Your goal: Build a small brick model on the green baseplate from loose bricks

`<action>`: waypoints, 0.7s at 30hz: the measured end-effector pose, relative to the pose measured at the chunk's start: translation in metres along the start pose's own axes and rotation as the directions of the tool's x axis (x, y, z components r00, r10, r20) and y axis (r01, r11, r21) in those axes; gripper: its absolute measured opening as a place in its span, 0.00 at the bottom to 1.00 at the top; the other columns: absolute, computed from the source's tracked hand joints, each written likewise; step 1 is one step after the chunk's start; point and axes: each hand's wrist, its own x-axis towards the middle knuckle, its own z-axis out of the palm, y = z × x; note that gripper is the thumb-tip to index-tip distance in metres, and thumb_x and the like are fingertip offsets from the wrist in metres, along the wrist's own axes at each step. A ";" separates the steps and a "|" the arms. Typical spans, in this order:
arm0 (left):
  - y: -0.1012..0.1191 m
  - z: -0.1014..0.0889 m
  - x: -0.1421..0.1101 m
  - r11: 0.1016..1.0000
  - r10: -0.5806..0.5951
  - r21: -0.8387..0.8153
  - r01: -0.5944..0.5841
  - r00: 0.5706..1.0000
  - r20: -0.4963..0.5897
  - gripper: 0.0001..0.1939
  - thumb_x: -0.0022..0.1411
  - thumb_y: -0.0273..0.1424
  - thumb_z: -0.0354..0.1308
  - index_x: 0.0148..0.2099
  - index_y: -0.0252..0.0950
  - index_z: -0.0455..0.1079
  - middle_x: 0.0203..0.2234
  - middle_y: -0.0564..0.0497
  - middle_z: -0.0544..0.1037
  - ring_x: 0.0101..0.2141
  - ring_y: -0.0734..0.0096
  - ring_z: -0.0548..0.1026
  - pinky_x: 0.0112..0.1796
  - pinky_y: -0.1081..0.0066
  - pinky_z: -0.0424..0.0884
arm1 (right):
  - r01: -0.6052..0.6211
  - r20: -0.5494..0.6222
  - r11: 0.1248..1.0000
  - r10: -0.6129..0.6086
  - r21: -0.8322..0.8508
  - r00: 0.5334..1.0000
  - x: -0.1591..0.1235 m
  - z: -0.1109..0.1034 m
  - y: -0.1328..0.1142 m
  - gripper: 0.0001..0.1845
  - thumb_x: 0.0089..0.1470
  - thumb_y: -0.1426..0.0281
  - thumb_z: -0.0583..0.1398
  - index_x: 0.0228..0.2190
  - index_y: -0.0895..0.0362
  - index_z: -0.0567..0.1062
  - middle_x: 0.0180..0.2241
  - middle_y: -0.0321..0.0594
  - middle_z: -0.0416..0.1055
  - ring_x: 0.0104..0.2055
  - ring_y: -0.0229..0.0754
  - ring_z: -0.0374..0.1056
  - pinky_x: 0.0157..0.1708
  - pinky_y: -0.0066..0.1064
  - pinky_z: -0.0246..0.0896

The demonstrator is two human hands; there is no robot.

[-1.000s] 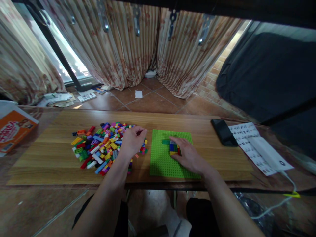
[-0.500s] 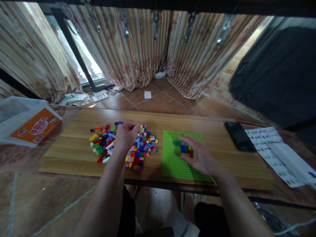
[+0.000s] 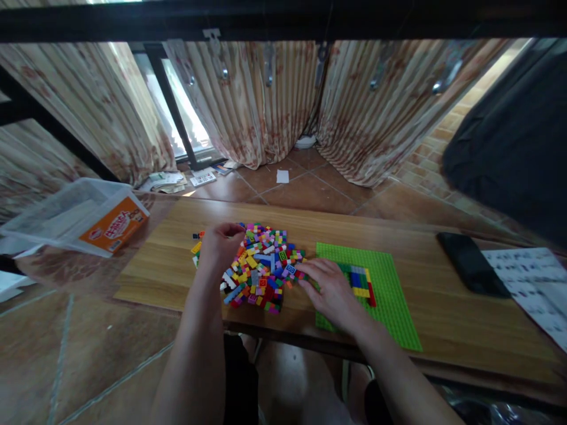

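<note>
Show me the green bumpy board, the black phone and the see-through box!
Green bumpy board (image 3: pixel 387 282): head view, on its bare studs.
Black phone (image 3: pixel 473 264): head view, middle of its dark face.
See-through box (image 3: pixel 115 226): head view, on its orange label.

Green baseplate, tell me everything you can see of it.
The green baseplate is a flat, studded, plastic-looking sheet lying on the wooden table, right of the loose brick pile. A small build of green, blue, yellow and red bricks sits on it. The right hand covers part of its left side; whether they touch is unclear.
</note>
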 end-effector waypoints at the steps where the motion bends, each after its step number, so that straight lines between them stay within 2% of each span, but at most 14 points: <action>1: -0.002 -0.004 0.000 0.997 0.023 0.069 -0.026 0.999 0.039 0.10 0.50 0.33 0.59 0.33 0.33 0.78 0.24 0.50 0.79 0.26 0.70 0.73 0.28 0.74 0.67 | 0.003 -0.004 1.000 -0.003 0.002 1.000 0.002 0.002 -0.001 0.12 0.59 0.73 0.58 0.44 0.56 0.76 0.43 0.45 0.76 0.46 0.47 0.69 0.50 0.44 0.62; 4: 0.001 -0.010 -0.006 0.967 0.064 0.231 -0.110 0.978 0.200 0.09 0.50 0.29 0.58 0.33 0.34 0.79 0.27 0.50 0.81 0.30 0.67 0.76 0.33 0.72 0.69 | -0.006 -0.008 1.000 0.006 0.018 1.000 0.005 0.008 -0.004 0.11 0.59 0.73 0.58 0.43 0.56 0.76 0.43 0.44 0.77 0.46 0.47 0.69 0.50 0.44 0.62; 7: 0.009 -0.007 -0.016 0.914 0.098 0.335 -0.230 0.924 0.368 0.10 0.52 0.27 0.58 0.35 0.38 0.80 0.30 0.50 0.82 0.32 0.65 0.77 0.37 0.70 0.70 | -0.006 -0.013 1.000 0.007 0.026 1.000 0.007 0.011 -0.004 0.10 0.60 0.72 0.58 0.42 0.55 0.77 0.42 0.43 0.77 0.46 0.47 0.70 0.49 0.44 0.61; 9: 0.013 -0.001 -0.022 0.848 0.105 0.429 -0.310 0.893 0.439 0.12 0.53 0.27 0.57 0.38 0.41 0.80 0.33 0.49 0.82 0.36 0.62 0.78 0.40 0.67 0.70 | -0.007 -0.017 1.000 0.007 0.028 1.000 0.007 0.011 -0.004 0.10 0.60 0.72 0.58 0.41 0.55 0.77 0.41 0.43 0.77 0.45 0.46 0.70 0.49 0.43 0.62; 11: 0.015 0.006 -0.026 0.776 0.094 0.518 -0.360 0.878 0.469 0.15 0.54 0.26 0.56 0.41 0.43 0.80 0.35 0.48 0.82 0.39 0.58 0.78 0.41 0.65 0.70 | -0.010 -0.019 1.000 0.010 0.029 1.000 0.007 0.011 -0.004 0.10 0.59 0.72 0.58 0.41 0.54 0.77 0.41 0.43 0.78 0.44 0.46 0.70 0.48 0.43 0.62; 14: 0.018 0.012 -0.028 0.705 0.084 0.597 -0.384 0.880 0.467 0.18 0.55 0.25 0.54 0.44 0.44 0.79 0.38 0.47 0.82 0.41 0.57 0.77 0.42 0.64 0.70 | -0.010 -0.023 1.000 0.011 0.029 1.000 0.006 0.011 -0.004 0.10 0.60 0.72 0.57 0.41 0.53 0.77 0.41 0.43 0.78 0.44 0.46 0.70 0.48 0.44 0.62; 17: 0.020 0.016 -0.029 0.681 0.066 0.624 -0.383 0.881 0.469 0.18 0.56 0.26 0.53 0.45 0.44 0.78 0.37 0.47 0.81 0.41 0.57 0.77 0.41 0.65 0.70 | -0.003 -0.021 1.000 0.004 0.027 1.000 0.005 0.012 -0.004 0.09 0.60 0.71 0.57 0.40 0.53 0.77 0.40 0.43 0.78 0.43 0.46 0.70 0.47 0.43 0.61; 21: 0.023 0.017 -0.029 0.669 0.048 0.638 -0.380 0.879 0.474 0.15 0.57 0.28 0.53 0.41 0.43 0.79 0.36 0.46 0.81 0.41 0.54 0.77 0.40 0.64 0.70 | 0.000 -0.015 1.000 0.000 0.030 1.000 0.004 0.012 -0.003 0.09 0.59 0.73 0.58 0.40 0.54 0.77 0.40 0.42 0.78 0.42 0.45 0.70 0.47 0.41 0.61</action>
